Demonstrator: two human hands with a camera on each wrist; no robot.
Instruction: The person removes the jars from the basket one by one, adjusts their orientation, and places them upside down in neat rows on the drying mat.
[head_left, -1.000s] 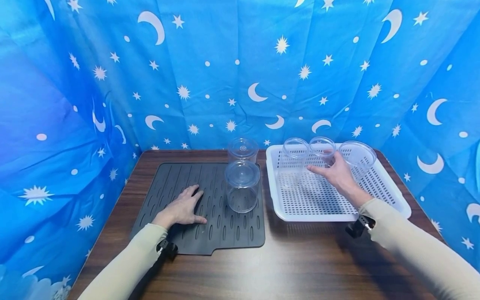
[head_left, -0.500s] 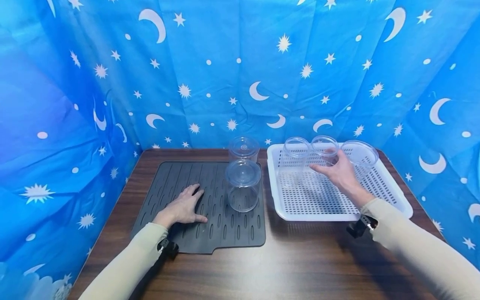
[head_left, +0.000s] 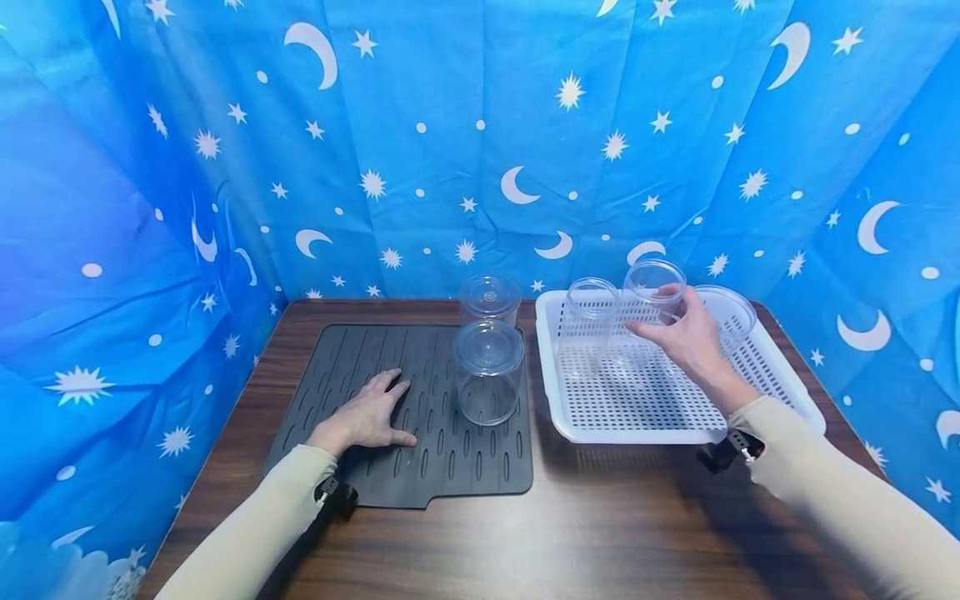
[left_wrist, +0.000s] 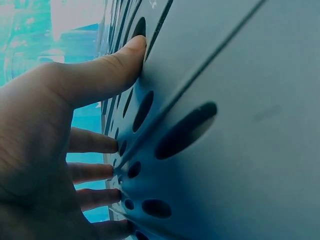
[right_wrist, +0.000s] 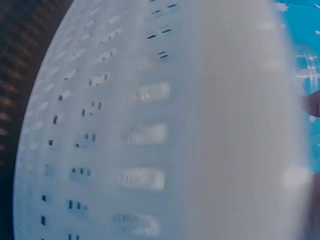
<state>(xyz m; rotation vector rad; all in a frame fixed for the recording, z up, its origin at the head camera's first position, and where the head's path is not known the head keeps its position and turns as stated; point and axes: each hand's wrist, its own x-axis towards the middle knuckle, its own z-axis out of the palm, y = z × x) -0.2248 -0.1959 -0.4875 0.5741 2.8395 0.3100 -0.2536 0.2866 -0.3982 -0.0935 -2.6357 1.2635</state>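
Observation:
My right hand [head_left: 693, 337] grips a clear plastic jar [head_left: 649, 293] by its side, with thumb and fingers around it. The jar stands upright, slightly raised, over the white perforated basket [head_left: 551, 400]. One clear jar [head_left: 588, 342] is to its left in the basket, and a wider one [head_left: 731, 310] sits partly behind my hand. My left hand [head_left: 367, 414] rests on the dark grey ridged mat [head_left: 337, 358], fingers spread; the left wrist view shows its fingertips touching the mat [left_wrist: 250, 150]. In the right wrist view the basket wall [right_wrist: 100, 150] hides most of the hand.
Two clear jars with closed tops, a front one [head_left: 487, 392] and one behind it [head_left: 491, 293], stand at the mat's right edge. Mat and basket lie on a brown wooden table [head_left: 585, 533]. A blue curtain [head_left: 420, 150] with moons and stars surrounds the back and sides.
My right hand has lifted the jar it holds a little, and its rim now stands higher than the neighbouring rims. My left hand has stayed on the mat.

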